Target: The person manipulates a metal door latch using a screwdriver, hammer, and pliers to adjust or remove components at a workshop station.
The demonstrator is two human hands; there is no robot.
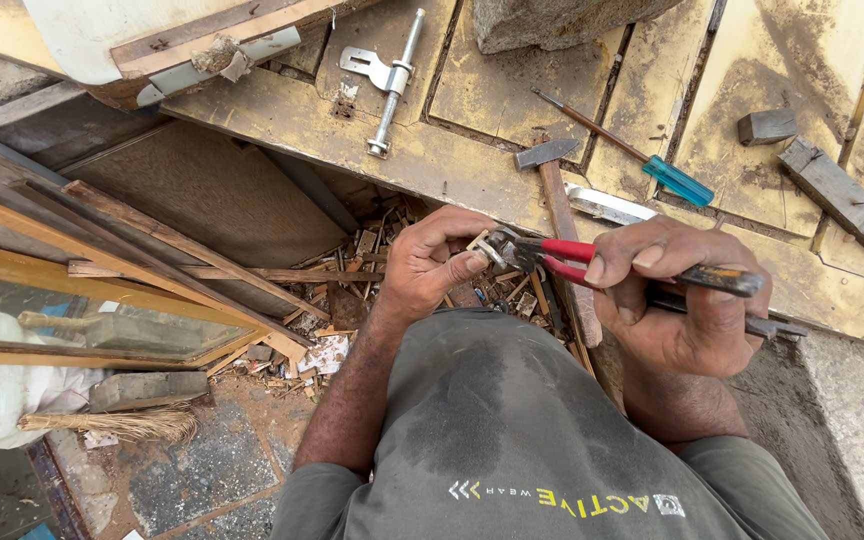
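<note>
My right hand (677, 305) grips red-handled pliers (572, 258) by the handles, jaws pointing left. The jaws bite a small pale metal piece (484, 246). My left hand (437, 262) pinches that same piece between thumb and fingers. Both hands are over my lap, above a pile of wood scraps (372, 260). A second dark tool handle (752, 322) also sticks out of my right hand.
A worn yellow door panel (472, 120) lies ahead with a metal slide bolt (392, 75), a hammer (557, 190), a blue-handled screwdriver (642, 160) and a chisel blade (607, 205) on it. Wooden frames with glass (72, 300) lean at left. A broom (112, 425) lies on the floor.
</note>
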